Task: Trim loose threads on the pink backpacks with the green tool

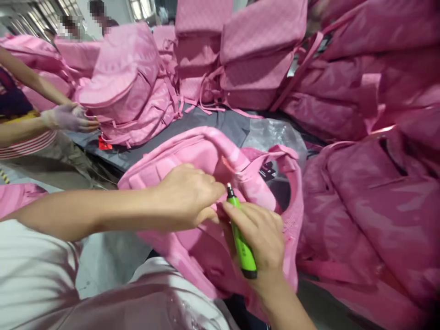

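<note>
An unzipped pink backpack (202, 270) lies in front of me, its mouth spread wide and its pink inside showing. My left hand (187, 197) is closed over the opening, fingers curled and seemingly pinching the bag's fabric; the exact grip is partly hidden. In my right hand (263, 231) is a bright green marker pen (241, 245) with a black collar and a pale tip. The pen slants upward, tip close to my left fingers. Some of my right fingers are hidden behind the pen and fabric. A looped strap (297, 201) stands at the bag's right side.
Stacked pink backpacks (264, 41) line the far side, and more bags (371, 211) crowd the right. A clear plastic bag (275, 135) lies on the dark table cover (220, 121). At left, a co-worker's gloved hand (67, 119) touches another backpack (134, 91).
</note>
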Demonstrator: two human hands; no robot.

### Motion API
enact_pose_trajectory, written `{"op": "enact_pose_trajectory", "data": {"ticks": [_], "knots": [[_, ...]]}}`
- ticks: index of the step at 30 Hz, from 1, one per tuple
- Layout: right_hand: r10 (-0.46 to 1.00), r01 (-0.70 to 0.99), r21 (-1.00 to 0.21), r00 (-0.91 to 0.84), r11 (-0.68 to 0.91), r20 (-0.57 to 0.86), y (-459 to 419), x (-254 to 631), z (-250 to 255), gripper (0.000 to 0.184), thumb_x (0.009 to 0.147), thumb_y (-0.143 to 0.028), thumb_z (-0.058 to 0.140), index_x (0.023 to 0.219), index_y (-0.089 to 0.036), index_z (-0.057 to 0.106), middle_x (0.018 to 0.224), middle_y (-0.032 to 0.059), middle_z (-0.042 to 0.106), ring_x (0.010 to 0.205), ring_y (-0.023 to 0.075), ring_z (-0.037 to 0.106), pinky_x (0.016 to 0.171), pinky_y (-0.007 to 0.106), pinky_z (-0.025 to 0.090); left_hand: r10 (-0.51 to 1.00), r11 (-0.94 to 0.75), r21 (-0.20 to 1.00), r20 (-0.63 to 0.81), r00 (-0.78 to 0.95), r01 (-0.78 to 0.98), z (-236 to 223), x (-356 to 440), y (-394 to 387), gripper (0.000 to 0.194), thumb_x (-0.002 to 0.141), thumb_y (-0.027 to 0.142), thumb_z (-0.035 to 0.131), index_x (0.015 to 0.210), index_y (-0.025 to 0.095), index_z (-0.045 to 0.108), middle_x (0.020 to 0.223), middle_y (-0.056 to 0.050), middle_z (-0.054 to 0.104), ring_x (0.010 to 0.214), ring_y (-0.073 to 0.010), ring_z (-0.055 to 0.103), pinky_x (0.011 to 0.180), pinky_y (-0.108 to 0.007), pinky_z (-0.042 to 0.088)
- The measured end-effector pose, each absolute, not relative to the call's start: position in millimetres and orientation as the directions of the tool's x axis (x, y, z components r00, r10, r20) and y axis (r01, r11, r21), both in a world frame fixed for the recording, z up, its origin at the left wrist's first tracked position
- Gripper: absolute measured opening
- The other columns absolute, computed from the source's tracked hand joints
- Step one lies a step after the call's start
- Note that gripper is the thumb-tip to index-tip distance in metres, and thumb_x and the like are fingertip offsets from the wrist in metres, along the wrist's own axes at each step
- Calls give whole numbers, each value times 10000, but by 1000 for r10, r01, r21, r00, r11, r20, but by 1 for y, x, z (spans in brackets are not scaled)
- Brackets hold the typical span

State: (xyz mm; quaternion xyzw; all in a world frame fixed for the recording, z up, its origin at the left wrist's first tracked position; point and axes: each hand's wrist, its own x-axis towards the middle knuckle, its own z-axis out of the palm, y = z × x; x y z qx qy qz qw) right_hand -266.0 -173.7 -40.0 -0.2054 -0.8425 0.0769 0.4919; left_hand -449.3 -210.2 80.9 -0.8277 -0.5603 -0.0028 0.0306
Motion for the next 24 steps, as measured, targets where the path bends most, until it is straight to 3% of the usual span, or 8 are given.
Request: {"op": "enact_pose_trajectory", "data": {"ticks": [3,5,7,9,13,18,21,24], "knots": [[371,161,-340,-534,927,760,-170,-277,-55,361,980,-128,585,1326,-231,593,1058,67,726,954,214,665,831,377,438,967,-222,134,-99,236,966,66,-472,-218,221,923,398,658,865,190,709,846,-21,750,782,-194,690,656,-299,443],[360,150,-341,-595,928,719,-166,-286,-74,332,1003,-130,528,1315,-221,598,1007,57,717,887,200,645,790,362,421,968,-220,208,-78,240,953,49,-495,-209,207,977,332,578,925,192,721,932,-29,758,878,-178,691,744,-281,479],[373,184,-334,-617,925,693,-164,-292,-90,330,1007,-119,503,1305,-215,608,964,50,711,851,200,627,774,361,405,957,-285,151,92,274,946,35,-514,-196,223,971,291,576,1120,187,704,1176,-84,724,1133,-221,638,947,-338,479],[399,217,-339,-600,916,693,-166,-295,-99,335,1002,-110,505,1300,-216,613,993,58,716,877,211,629,787,371,401,926,-330,36,207,316,943,23,-523,-183,514,904,339,680,1382,182,574,1453,-157,565,1379,-305,469,1111,-458,391],[466,222,-420,-576,880,671,-180,-296,-104,325,995,-136,514,1293,-224,610,1064,84,704,974,237,639,818,386,428,943,-328,-74,27,331,942,5,-513,-154,1046,749,381,847,1605,224,266,1654,-200,287,1485,-405,310,1151,-588,311],[519,242,-477,-588,845,621,-193,-297,-105,229,954,-194,621,1182,-198,644,970,91,701,909,249,636,814,407,460,952,-305,-117,-73,298,945,-18,-502,-118,1089,755,335,830,1630,233,190,1604,-191,374,1295,-363,515,1023,-480,441],[539,232,-521,-615,821,576,-186,-292,-108,286,958,-305,644,1227,-208,626,1048,110,725,967,273,665,844,430,500,918,-394,-147,-12,397,907,-26,-506,-115,1098,796,363,789,1640,200,106,1650,-197,294,1445,-367,387,1139,-535,343],[719,255,-711,-497,656,486,-175,-286,-115,364,985,-343,594,1326,-228,538,1085,103,744,971,257,715,837,416,555,840,-531,-190,11,543,826,-30,-508,-123,1168,799,458,777,1643,221,5,1716,-175,82,1577,-372,142,1226,-610,163]]}}
